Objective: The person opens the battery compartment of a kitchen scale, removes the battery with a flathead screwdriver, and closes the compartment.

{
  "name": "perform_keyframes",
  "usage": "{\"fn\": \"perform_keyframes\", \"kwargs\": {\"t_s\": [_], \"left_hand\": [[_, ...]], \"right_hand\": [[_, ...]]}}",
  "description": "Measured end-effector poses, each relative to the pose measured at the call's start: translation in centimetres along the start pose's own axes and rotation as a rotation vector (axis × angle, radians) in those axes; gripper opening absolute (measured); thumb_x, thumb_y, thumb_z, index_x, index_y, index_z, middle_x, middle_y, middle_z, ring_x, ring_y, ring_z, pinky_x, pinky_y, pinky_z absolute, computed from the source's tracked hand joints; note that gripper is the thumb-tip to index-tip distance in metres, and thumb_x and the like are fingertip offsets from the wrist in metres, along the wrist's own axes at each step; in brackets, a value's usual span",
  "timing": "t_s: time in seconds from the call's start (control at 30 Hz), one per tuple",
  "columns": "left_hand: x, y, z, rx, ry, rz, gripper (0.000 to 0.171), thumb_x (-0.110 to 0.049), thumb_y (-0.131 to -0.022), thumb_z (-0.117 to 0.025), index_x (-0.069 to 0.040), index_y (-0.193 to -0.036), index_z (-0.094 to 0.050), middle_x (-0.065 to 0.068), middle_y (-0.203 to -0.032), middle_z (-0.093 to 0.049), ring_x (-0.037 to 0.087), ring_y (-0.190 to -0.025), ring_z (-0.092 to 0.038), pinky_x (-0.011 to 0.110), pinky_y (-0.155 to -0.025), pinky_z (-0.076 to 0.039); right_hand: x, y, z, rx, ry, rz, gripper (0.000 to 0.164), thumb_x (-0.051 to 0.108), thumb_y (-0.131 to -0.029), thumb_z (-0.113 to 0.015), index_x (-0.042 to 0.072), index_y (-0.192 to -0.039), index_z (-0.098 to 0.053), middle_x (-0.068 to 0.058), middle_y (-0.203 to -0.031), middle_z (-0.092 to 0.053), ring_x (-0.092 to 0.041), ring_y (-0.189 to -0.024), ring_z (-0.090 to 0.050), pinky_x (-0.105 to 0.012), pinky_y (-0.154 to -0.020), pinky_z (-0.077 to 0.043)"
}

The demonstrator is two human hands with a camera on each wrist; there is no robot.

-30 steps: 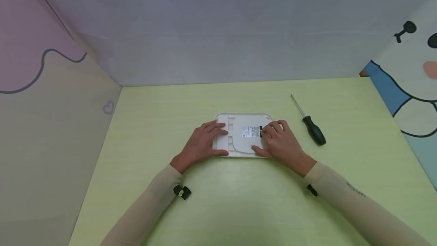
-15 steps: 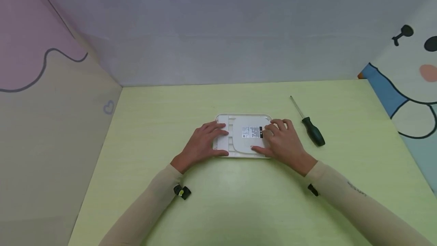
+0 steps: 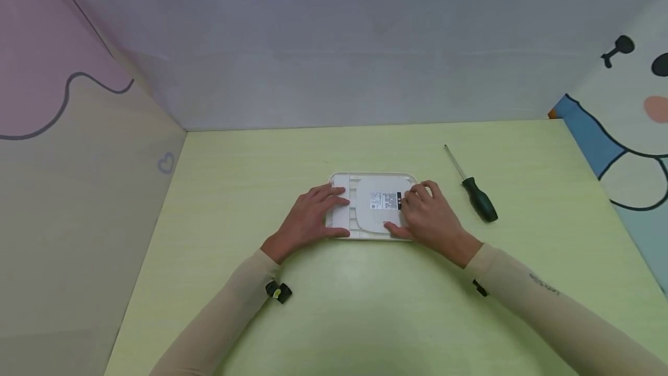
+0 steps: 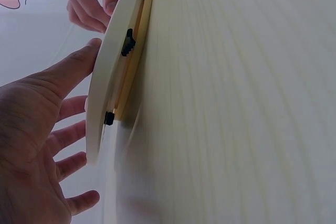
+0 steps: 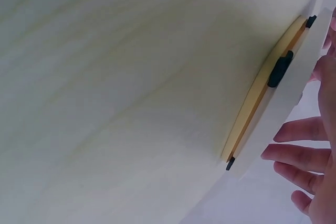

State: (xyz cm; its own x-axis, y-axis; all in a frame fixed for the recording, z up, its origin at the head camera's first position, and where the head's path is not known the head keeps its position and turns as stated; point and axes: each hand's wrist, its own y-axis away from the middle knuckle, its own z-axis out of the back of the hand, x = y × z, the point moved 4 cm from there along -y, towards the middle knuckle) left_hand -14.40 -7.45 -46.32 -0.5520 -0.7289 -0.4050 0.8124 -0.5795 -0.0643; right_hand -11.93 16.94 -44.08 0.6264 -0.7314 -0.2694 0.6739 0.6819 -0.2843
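A flat white rectangular device (image 3: 360, 185) lies on the table with its ribbed face up, bearing a printed label. My left hand (image 3: 307, 217) rests on its left end, fingers lying across the face and thumb along the near edge. On the right end sits my right hand (image 3: 429, 220), its bent fingers touching the face near the label's black strip and its thumb near the front edge. From the side, in the left wrist view, black clips (image 4: 128, 43) and a yellow layer (image 4: 137, 56) show under the white slab (image 4: 107, 72). The right wrist view shows loosely bent fingers (image 5: 296, 153).
A screwdriver (image 3: 480, 201) with a dark green handle lies right of the device, its shaft pointing to the back left. Grey and printed walls (image 3: 365, 62) border the pale yellow-green table (image 3: 250, 167) at the back and sides.
My right fingers drew back from the label, then moved in against it again. My left hand and the device stay in place.
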Motion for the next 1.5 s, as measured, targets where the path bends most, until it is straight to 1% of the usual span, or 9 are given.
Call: {"fn": "perform_keyframes", "kwargs": {"t_s": [0.2,0.43,0.8,0.97,1.07,1.17,1.37,1.43,1.5], "left_hand": [[0.05,-0.04,0.05,-0.005,-0.001,0.001,0.063,-0.058,-0.073,-0.078,-0.025,-0.126,-0.064,-0.005,-0.145,-0.051,0.023,-0.142,-0.037,0.05,-0.104,-0.039],[-0.07,-0.06,0.04,-0.009,0.003,-0.007,0.063,-0.058,-0.073,-0.078,-0.025,-0.125,-0.064,-0.004,-0.144,-0.051,0.023,-0.142,-0.038,0.051,-0.104,-0.04],[0.01,0.02,-0.18,-0.007,-0.006,-0.005,0.064,-0.059,-0.074,-0.077,-0.025,-0.126,-0.064,-0.004,-0.145,-0.051,0.023,-0.142,-0.037,0.051,-0.104,-0.039],[0.08,0.05,-0.19,-0.005,-0.012,-0.001,0.064,-0.059,-0.073,-0.078,-0.025,-0.126,-0.064,-0.004,-0.145,-0.051,0.023,-0.142,-0.037,0.051,-0.104,-0.039],[0.09,0.06,-0.18,-0.007,-0.009,-0.004,0.064,-0.059,-0.073,-0.078,-0.025,-0.126,-0.063,-0.004,-0.145,-0.051,0.023,-0.142,-0.037,0.051,-0.104,-0.04],[0.1,0.07,-0.2,-0.012,-0.007,-0.008,0.064,-0.058,-0.073,-0.078,-0.025,-0.126,-0.063,-0.004,-0.145,-0.051,0.024,-0.142,-0.037,0.052,-0.104,-0.039],[0.14,0.06,-0.36,-0.011,-0.01,-0.007,0.064,-0.059,-0.074,-0.077,-0.025,-0.126,-0.063,-0.004,-0.145,-0.05,0.023,-0.142,-0.037,0.052,-0.104,-0.039],[0.14,0.05,-0.37,-0.011,-0.008,-0.007,0.065,-0.059,-0.074,-0.077,-0.025,-0.127,-0.063,-0.004,-0.146,-0.05,0.023,-0.142,-0.036,0.052,-0.105,-0.039],[0.13,0.03,-0.35,-0.01,-0.006,-0.006,0.065,-0.058,-0.074,-0.078,-0.025,-0.127,-0.063,-0.004,-0.146,-0.05,0.023,-0.142,-0.036,0.052,-0.105,-0.038]], "right_hand": [[0.12,-0.29,0.28,-0.016,0.015,0.043,0.068,0.055,-0.09,-0.053,-0.011,-0.082,-0.069,-0.02,-0.08,-0.068,-0.036,-0.086,-0.059,-0.053,-0.092,-0.042],[0.19,-0.02,0.29,-0.01,0.01,0.033,0.067,0.055,-0.089,-0.054,-0.01,-0.083,-0.07,-0.02,-0.084,-0.069,-0.036,-0.087,-0.06,-0.053,-0.092,-0.042],[0.01,0.43,0.27,0.103,-0.054,-0.007,0.064,0.06,-0.087,-0.062,-0.003,-0.096,-0.071,-0.015,-0.097,-0.07,-0.034,-0.1,-0.059,-0.052,-0.097,-0.038],[0.19,0.28,0.44,0.114,-0.028,0.013,0.062,0.057,-0.089,-0.06,-0.004,-0.096,-0.072,-0.016,-0.096,-0.07,-0.033,-0.099,-0.059,-0.051,-0.096,-0.039],[0.31,0.24,0.45,0.101,-0.004,0.027,0.063,0.055,-0.091,-0.057,-0.006,-0.095,-0.071,-0.017,-0.095,-0.07,-0.034,-0.098,-0.058,-0.051,-0.095,-0.04],[0.25,0.21,0.41,0.06,0.004,0.039,0.062,0.052,-0.094,-0.052,-0.007,-0.092,-0.071,-0.018,-0.092,-0.07,-0.035,-0.095,-0.058,-0.052,-0.094,-0.041],[-0.2,0.25,0.2,-0.011,0.001,0.042,0.063,0.045,-0.103,-0.031,-0.002,-0.082,-0.068,-0.016,-0.086,-0.07,-0.034,-0.092,-0.058,-0.053,-0.095,-0.041],[-0.27,0.26,0.14,-0.014,-0.007,0.039,0.063,0.046,-0.103,-0.031,-0.001,-0.081,-0.067,-0.015,-0.085,-0.069,-0.034,-0.092,-0.058,-0.053,-0.094,-0.041],[-0.28,0.29,0.14,-0.011,-0.023,0.034,0.06,0.047,-0.101,-0.036,-0.001,-0.08,-0.066,-0.014,-0.085,-0.069,-0.034,-0.092,-0.058,-0.053,-0.093,-0.041]]}}
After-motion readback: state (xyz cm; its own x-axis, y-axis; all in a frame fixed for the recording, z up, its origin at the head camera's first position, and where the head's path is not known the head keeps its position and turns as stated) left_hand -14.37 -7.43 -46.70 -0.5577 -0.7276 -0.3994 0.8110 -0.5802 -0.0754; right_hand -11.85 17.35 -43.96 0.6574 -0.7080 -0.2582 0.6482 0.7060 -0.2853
